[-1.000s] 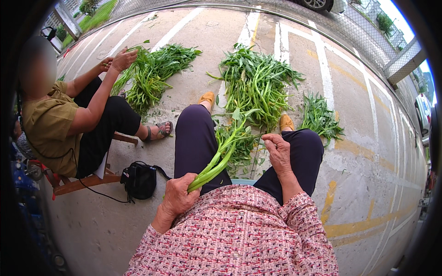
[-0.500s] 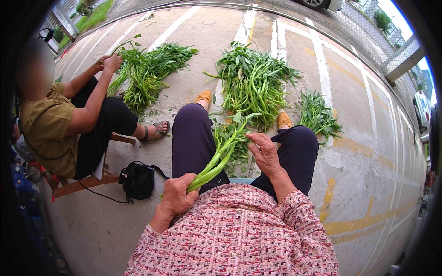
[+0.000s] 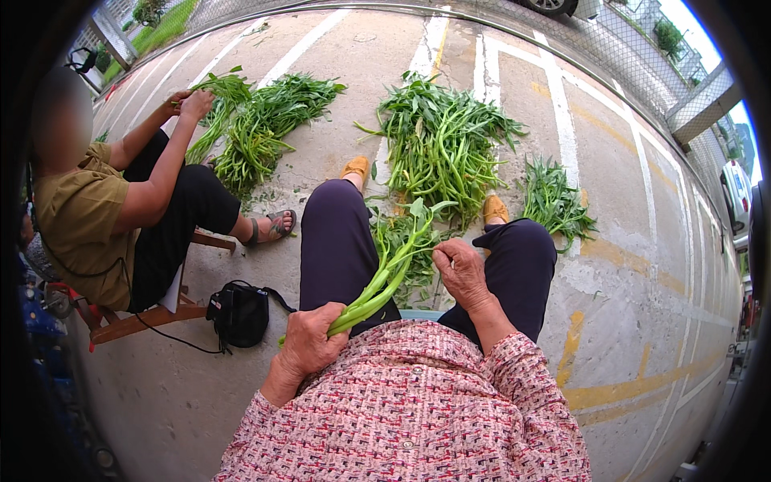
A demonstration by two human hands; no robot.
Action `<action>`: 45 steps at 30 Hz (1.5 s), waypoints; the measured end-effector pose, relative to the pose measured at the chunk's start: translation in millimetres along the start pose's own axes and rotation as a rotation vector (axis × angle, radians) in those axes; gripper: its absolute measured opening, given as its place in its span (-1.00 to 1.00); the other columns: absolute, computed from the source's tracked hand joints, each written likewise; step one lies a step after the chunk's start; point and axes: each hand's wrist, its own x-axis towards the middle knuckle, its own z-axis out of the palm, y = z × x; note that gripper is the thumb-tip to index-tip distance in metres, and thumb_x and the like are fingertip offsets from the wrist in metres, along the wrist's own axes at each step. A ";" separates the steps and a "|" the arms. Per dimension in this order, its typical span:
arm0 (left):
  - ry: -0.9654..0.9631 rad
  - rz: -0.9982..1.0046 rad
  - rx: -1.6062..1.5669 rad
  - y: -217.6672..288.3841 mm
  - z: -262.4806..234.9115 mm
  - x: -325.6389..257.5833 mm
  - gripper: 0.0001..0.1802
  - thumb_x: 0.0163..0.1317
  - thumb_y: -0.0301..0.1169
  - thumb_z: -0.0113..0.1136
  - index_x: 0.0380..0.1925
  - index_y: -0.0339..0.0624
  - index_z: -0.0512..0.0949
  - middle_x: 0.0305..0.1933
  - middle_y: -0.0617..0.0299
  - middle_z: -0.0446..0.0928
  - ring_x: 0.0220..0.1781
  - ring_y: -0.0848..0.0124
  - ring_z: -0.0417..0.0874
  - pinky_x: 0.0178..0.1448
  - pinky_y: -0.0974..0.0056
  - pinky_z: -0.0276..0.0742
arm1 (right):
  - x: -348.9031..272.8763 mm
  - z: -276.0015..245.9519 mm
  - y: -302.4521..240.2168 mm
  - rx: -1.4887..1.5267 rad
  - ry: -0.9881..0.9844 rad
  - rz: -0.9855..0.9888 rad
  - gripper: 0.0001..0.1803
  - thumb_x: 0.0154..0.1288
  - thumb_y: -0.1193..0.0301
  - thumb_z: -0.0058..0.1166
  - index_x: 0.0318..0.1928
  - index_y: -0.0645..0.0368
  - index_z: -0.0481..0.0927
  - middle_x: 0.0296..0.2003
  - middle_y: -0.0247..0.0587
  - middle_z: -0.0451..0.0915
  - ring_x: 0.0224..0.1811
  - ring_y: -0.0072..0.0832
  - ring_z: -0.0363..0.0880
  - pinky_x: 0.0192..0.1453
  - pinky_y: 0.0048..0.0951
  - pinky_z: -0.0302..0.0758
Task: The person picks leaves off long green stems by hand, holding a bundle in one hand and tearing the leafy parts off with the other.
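A painted concrete lot point(image 3: 642, 265) with white and yellow lines serves as the work floor, fenced along the far edge. The person sits with knees apart, and a small bunch of green leafy stalks point(image 3: 385, 273) lies across the lap between both hands. The left hand point(image 3: 309, 341) is closed in a fist around the cut stem ends. The right hand point(image 3: 464, 269) is curled at the leafy end, fingertips touching the upper stems; whether it pinches a leaf I cannot tell.

The bunch's long axis runs diagonally, thick pale ends low and to the person's left, leaf tips pointing up and away toward the big heap of greens point(image 3: 442, 145) on the ground ahead. A smaller pile of greens point(image 3: 554, 197) lies to the right of it.

To sort the stalks well, I judge the left fist should stay firm near the cut ends so the stems stay aligned, while the right hand works 1 stem at a time from the tips down.

On the left, a second person on a low wooden stool point(image 3: 152, 313) handles another pile of greens point(image 3: 261, 120); a black bag point(image 3: 239, 313) sits beside the stool.
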 end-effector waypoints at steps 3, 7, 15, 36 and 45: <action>-0.007 0.026 0.023 2.7 -0.8 1.4 -0.80 0.05 -0.46 0.23 -0.29 -0.27 0.54 -0.49 -0.06 0.57 -0.46 0.03 0.65 -0.44 0.16 0.52 | -0.9 0.1 -0.2 -0.034 0.060 0.006 -0.91 0.18 0.44 0.11 -0.36 0.18 0.62 -0.38 -0.12 0.62 -0.26 -0.15 0.61 -0.18 -0.22 0.53; -0.025 0.035 0.037 4.2 -0.8 2.1 -0.79 0.03 -0.45 0.24 -0.30 -0.26 0.55 -0.50 -0.06 0.57 -0.47 0.02 0.65 -0.44 0.14 0.51 | -0.3 1.1 1.4 -0.058 0.097 0.005 -0.92 0.16 0.46 0.10 -0.38 0.18 0.61 -0.38 -0.13 0.62 -0.26 -0.15 0.61 -0.19 -0.22 0.53; -0.043 0.042 0.059 4.3 -0.4 2.4 -0.79 0.02 -0.45 0.25 -0.30 -0.25 0.56 -0.48 -0.05 0.57 -0.46 0.03 0.65 -0.43 0.14 0.52 | -1.1 0.7 1.7 -0.054 0.142 -0.004 -0.92 0.16 0.45 0.10 -0.38 0.18 0.61 -0.38 -0.13 0.62 -0.27 -0.15 0.60 -0.18 -0.23 0.53; -0.004 0.036 0.039 3.4 2.1 0.9 -0.80 0.00 -0.47 0.22 -0.32 -0.23 0.54 -0.48 -0.02 0.56 -0.47 0.05 0.64 -0.43 0.14 0.50 | -1.0 -3.2 14.5 0.072 0.200 0.189 -0.83 0.22 0.39 0.05 -0.37 0.23 0.61 -0.45 -0.13 0.61 -0.41 -0.27 0.60 -0.25 -0.33 0.50; 0.025 -0.009 0.015 1.8 3.1 -1.2 -0.81 -0.01 -0.46 0.22 -0.33 -0.19 0.52 -0.51 0.01 0.55 -0.48 0.03 0.62 -0.42 0.10 0.49 | 3.3 -10.7 29.8 0.387 0.262 0.336 -0.76 0.32 0.36 0.10 -0.42 0.28 0.59 -0.58 -0.42 0.51 -0.51 -0.70 0.40 -0.35 -0.59 0.37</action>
